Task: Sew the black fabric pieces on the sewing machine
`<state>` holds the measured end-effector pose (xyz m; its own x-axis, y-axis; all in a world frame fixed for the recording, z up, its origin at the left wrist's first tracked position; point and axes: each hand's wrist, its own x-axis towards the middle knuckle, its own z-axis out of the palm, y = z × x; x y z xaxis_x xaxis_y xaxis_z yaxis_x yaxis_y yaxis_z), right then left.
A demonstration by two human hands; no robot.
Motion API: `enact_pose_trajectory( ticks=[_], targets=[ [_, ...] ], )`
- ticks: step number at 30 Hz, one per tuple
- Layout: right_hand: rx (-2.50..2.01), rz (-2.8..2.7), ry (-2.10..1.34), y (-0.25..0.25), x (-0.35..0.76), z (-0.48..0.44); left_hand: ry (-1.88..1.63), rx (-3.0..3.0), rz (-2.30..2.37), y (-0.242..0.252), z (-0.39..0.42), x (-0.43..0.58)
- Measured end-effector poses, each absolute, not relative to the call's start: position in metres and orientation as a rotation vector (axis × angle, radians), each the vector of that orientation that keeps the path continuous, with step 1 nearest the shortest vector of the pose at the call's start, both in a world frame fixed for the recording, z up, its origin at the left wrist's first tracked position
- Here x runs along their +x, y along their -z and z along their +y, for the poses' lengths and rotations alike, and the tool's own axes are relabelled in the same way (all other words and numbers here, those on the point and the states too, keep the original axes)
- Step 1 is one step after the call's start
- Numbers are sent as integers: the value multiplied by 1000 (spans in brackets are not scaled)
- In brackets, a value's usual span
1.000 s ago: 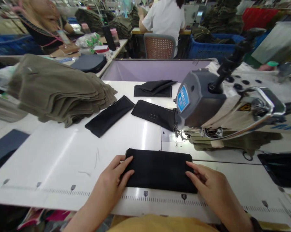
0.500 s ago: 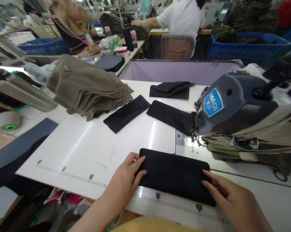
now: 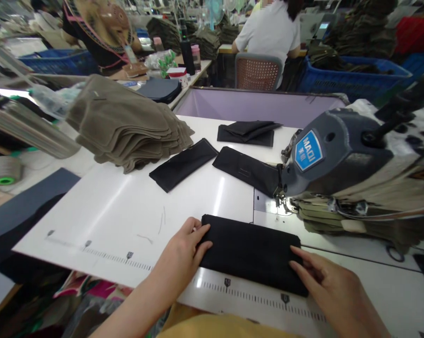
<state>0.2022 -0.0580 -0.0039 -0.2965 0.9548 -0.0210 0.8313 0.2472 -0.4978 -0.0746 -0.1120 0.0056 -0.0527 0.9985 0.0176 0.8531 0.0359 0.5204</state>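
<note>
A folded black fabric piece [image 3: 250, 253] lies near the table's front edge, above the printed ruler marks. At its left end, my left hand [image 3: 187, 246] pinches the fabric between thumb and fingers. My right hand [image 3: 321, 274] grips the right end in the same way. Beyond it, one black piece [image 3: 247, 169] reaches to the presser foot of the sewing machine [image 3: 333, 150]. Another black piece [image 3: 184, 164] lies slanted to its left, and more folded black pieces [image 3: 247, 132] rest farther back.
A stack of olive-brown fabric pieces [image 3: 127, 122] stands at the back left of the white table [image 3: 106, 211]. Green-grey cloth [image 3: 338, 223] lies under the machine arm. Behind are a purple-lined trough [image 3: 254, 105], a chair [image 3: 257, 70] and a person in white [image 3: 268, 30].
The view has shifted slightly, while both hands keep their hold on the black piece. The person in white has drawn in the outstretched arm.
</note>
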Motion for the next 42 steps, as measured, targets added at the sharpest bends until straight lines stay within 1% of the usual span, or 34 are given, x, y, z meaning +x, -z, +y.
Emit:
enact_pose_trajectory(
  ticks=[4, 9, 11, 15, 16, 18, 20, 22, 25, 28, 30, 35, 42],
  targets=[
    [-1606, -2396, -424, -3, 197, -59, -459, 2042, 2041, -2, -111, -74],
    [-1655, -2547, -79, -14, 182, -60, -335, 2463, 2030, -3, -105, -71],
    [-1664, -2599, 45, -17, 176, -60, -291, 2604, 1922, -6, -101, -72],
    [-1638, -2636, 146, -19, 166, -59, -177, 2831, 1440, -11, -93, -73],
    [-1586, -2629, 143, -18, 163, -58, -145, 2850, 1368, -12, -90, -72],
    [-1350, -2657, 95, -15, 158, -58, -102, 2835, 1371, -15, -86, -65],
    [-1048, -2700, 12, -9, 153, -59, -56, 2763, 1489, -20, -83, -54],
    [-895, -2728, -81, -4, 149, -60, -21, 2685, 1609, -24, -82, -41],
    [-952, -2726, -199, -2, 147, -61, -91, 2661, 1682, -22, -83, -28],
    [-984, -2746, -313, -4, 149, -61, -269, 2766, 1598, -10, -86, -26],
    [-986, -2772, -363, -3, 151, -60, -323, 2837, 1519, -1, -88, -28],
    [-1006, -2801, -407, 4, 154, -61, -321, 2925, 1472, 14, -92, -30],
    [-1042, -2838, -409, 5, 154, -60, -252, 2891, 1476, 19, -93, -34]
  ],
)
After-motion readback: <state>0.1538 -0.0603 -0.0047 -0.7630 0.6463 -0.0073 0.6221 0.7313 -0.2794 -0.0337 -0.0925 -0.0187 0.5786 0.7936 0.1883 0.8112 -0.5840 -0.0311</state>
